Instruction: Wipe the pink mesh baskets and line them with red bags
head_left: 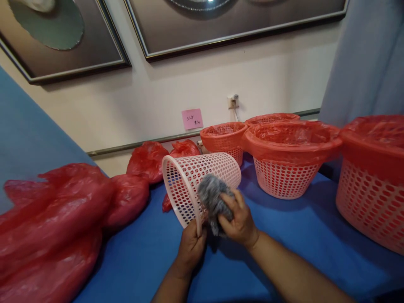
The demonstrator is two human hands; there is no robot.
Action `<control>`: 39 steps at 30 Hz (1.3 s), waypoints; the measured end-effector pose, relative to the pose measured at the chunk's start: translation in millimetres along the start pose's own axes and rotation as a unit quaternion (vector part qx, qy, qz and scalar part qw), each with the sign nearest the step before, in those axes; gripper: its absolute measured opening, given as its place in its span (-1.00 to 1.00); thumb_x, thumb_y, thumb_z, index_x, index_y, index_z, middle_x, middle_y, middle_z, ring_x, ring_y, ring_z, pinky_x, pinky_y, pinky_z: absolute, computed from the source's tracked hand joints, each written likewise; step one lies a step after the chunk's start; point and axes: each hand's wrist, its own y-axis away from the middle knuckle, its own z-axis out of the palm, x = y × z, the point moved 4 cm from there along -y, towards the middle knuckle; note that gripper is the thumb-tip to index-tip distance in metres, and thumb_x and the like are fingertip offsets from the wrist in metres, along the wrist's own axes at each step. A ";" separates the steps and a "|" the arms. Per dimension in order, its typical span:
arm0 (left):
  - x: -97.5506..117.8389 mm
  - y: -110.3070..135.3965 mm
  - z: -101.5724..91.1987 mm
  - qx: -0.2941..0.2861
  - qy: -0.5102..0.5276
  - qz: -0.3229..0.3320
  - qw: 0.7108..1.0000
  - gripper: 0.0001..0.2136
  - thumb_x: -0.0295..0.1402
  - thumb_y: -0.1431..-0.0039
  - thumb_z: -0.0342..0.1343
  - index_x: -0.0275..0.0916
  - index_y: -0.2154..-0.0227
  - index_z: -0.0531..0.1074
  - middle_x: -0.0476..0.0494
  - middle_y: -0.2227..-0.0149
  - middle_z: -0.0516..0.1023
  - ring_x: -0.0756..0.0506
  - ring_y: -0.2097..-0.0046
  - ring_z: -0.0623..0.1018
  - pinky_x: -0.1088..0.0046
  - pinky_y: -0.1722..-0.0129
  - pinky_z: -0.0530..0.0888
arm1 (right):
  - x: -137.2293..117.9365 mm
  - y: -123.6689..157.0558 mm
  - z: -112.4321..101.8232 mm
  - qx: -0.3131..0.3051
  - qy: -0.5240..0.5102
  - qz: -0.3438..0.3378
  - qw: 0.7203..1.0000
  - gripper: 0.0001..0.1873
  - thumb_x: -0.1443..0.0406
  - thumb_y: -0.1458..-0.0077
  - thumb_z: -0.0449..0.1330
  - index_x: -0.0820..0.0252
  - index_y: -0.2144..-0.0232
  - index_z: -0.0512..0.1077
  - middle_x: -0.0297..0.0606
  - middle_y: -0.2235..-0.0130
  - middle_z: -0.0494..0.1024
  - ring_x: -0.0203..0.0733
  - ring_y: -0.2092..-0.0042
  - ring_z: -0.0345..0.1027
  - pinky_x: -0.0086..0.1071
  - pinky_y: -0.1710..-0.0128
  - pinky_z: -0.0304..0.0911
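A pink perforated plastic wastebasket (217, 162) is tipped on its side above the blue-covered table, its mouth facing left. My left hand (191, 246) grips the near lower part of its rim, fingers closed on it. My right hand (238, 216) clutches a fuzzy grey cloth (213, 193) and presses it against the basket's outer side, close to the rim. Part of the basket wall is hidden behind the cloth. Whether the basket's far side rests on the table I cannot tell.
Filled red plastic bags (63, 210) crowd the left side. On the right stand several pink baskets lined with red bags, among them a large one (287, 168) and one at the edge (369, 202). Behind are a wall with a pink note (192, 119) and a socket (233, 102).
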 end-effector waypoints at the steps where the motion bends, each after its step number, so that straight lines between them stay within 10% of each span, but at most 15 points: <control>1: -0.4 -0.3 1.7 -0.017 -0.018 0.009 1.000 -0.62 -0.22 -0.32 0.14 -0.22 -0.12 0.59 -0.26 -0.01 0.70 -0.30 -0.11 0.63 0.10 -0.19 0.53 | 15.5 -2.8 -2.7 0.029 0.017 0.060 0.998 -0.43 0.30 -0.14 0.19 0.10 -0.22 0.38 -0.02 -0.17 0.41 0.09 -0.18 0.41 0.01 -0.18 0.42; 6: -4.0 1.9 8.9 -0.083 -0.095 0.030 0.992 -0.60 -0.40 -0.24 0.12 -0.14 -0.12 0.59 -0.23 -0.04 0.69 -0.28 -0.06 0.64 0.10 -0.16 0.54 | 70.9 -10.1 -15.3 0.136 0.025 0.269 0.953 -0.54 0.16 -0.20 0.17 0.17 -0.11 0.47 -0.07 0.01 0.52 0.06 -0.07 0.44 0.09 -0.18 0.37; 16: 22.1 9.8 16.1 -0.157 -0.007 -0.029 0.987 -0.35 -0.22 -0.10 0.36 -0.19 -0.27 0.43 -0.34 -0.20 0.56 -0.38 -0.20 0.54 -0.03 -0.29 0.40 | -21.8 -6.3 -24.0 0.007 -0.031 -0.090 0.995 -0.24 0.39 -0.06 0.20 -0.02 -0.32 0.26 -0.04 -0.25 0.29 0.11 -0.17 0.43 0.00 -0.11 0.48; 21: 51.6 -10.9 3.9 -0.075 0.257 -0.096 0.959 -0.24 0.07 -0.10 0.34 -0.23 -0.28 0.40 -0.35 -0.21 0.55 -0.40 -0.22 0.54 0.04 -0.26 0.46 | -33.2 -3.6 -17.2 -0.051 -0.056 -0.123 0.990 -0.21 0.38 0.00 0.20 -0.01 -0.32 0.27 -0.03 -0.23 0.32 0.10 -0.11 0.48 -0.06 -0.01 0.54; 28: 60.4 -28.1 5.3 -0.008 0.220 -0.137 0.966 -0.19 0.25 -0.04 0.29 -0.31 -0.17 0.52 -0.37 -0.12 0.64 -0.40 -0.13 0.62 0.07 -0.13 0.58 | -29.8 -5.7 -15.2 -0.047 -0.058 -0.116 0.990 -0.26 0.37 0.00 0.19 -0.01 -0.27 0.32 -0.05 -0.20 0.39 0.07 -0.10 0.51 -0.09 0.00 0.55; 35: 55.2 -6.5 4.7 -0.069 0.090 -0.102 0.988 -0.48 0.06 -0.27 0.20 -0.19 -0.12 0.60 -0.30 -0.10 0.67 -0.36 -0.19 0.60 -0.03 -0.30 0.43 | 39.1 -21.2 -32.0 0.145 0.002 0.170 0.975 -0.54 0.22 -0.17 0.21 0.13 -0.12 0.45 -0.05 -0.04 0.55 0.08 -0.08 0.48 0.07 -0.17 0.40; 39: 24.2 7.5 10.1 -0.057 0.067 -0.084 0.993 -0.50 -0.03 -0.32 0.17 -0.17 -0.21 0.53 -0.30 -0.18 0.62 -0.33 -0.25 0.55 -0.05 -0.35 0.37 | 61.4 -23.1 -28.8 0.140 0.003 0.271 0.952 -0.54 0.14 -0.19 0.18 0.19 -0.09 0.46 -0.04 0.02 0.56 0.07 -0.02 0.49 0.08 -0.13 0.41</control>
